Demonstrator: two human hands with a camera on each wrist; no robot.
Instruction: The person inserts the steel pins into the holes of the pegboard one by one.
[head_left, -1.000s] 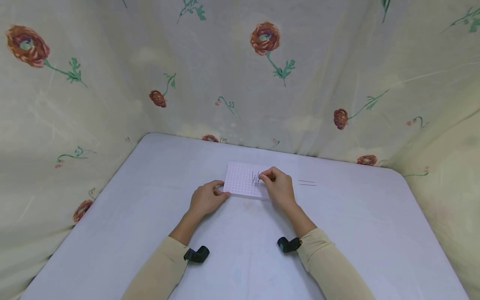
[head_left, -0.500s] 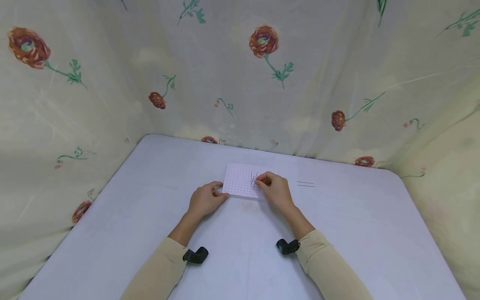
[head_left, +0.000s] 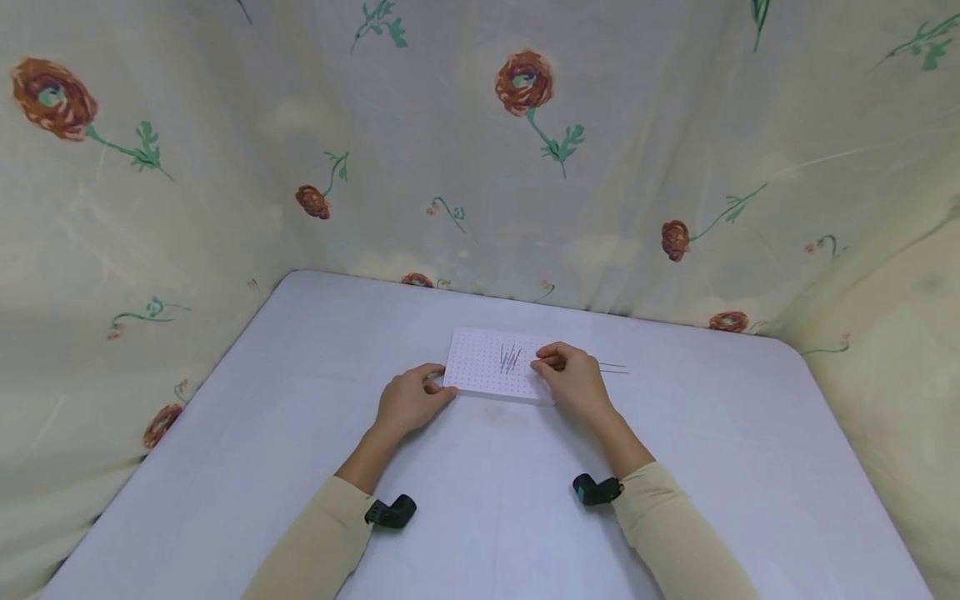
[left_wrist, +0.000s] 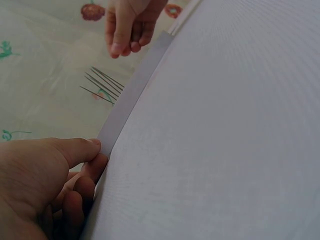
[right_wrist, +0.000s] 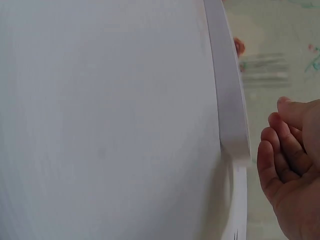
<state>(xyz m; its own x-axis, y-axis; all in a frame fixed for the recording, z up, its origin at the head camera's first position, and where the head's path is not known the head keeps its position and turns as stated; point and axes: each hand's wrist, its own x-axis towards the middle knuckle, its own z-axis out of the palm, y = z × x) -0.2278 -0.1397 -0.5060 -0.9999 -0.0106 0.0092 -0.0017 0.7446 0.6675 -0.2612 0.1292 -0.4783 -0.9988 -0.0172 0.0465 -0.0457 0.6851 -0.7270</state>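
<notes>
A white board dotted with a grid of small holes [head_left: 476, 357] lies on the table. Several thin dark sticks [head_left: 510, 360] stand up from it, leaning at slightly different angles; the left wrist view shows the sticks [left_wrist: 102, 82] side by side. My left hand [head_left: 411, 400] grips the board's left end, with the thumb [left_wrist: 82, 150] at its near corner. Above the right part of the board is my right hand [head_left: 573, 379], fingers loosely curled, with nothing visible between them. In the right wrist view the right hand [right_wrist: 295, 155] is apart from the board's edge [right_wrist: 230, 85].
Two more thin sticks [head_left: 615, 367] lie on the white-covered table [head_left: 480, 500], just right of my right hand and partly hidden by it. A flowered curtain [head_left: 420, 150] hangs behind and beside the table. Black cameras [head_left: 393, 511] sit on both wrists.
My right hand has let go of a stick in the board and moved right, uncovering the row of standing sticks. The left hand has stayed at the board's left end.
</notes>
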